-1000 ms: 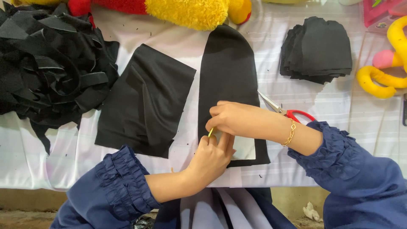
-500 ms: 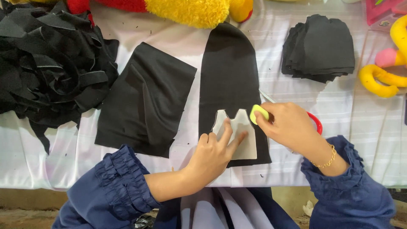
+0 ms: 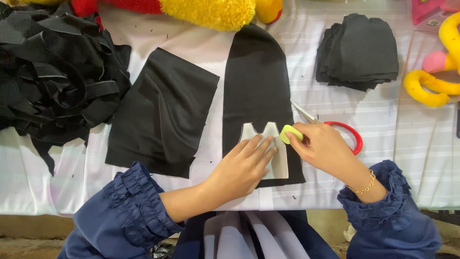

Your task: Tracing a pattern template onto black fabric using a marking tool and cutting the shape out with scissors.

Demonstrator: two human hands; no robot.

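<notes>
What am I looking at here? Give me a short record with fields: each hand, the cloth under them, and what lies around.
left hand: pressed flat on a pale cardboard template
right hand: pinching a small yellow-green chalk piece at the template's right edge
cloth under template: long black fabric strip with rounded top
beside it: black rectangular fabric piece, to the left
tool: red-handled scissors, partly behind the right hand
far left: heap of black fabric offcuts
upper right: stack of cut black pieces

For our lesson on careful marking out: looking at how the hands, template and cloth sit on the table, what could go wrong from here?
1. Only the left hand pins the pale template on the black cloth; it could slip, skewing the outline.
2. The right hand, pinching yellow-green chalk, lies over the scissors, blades beside the fingers.
</notes>
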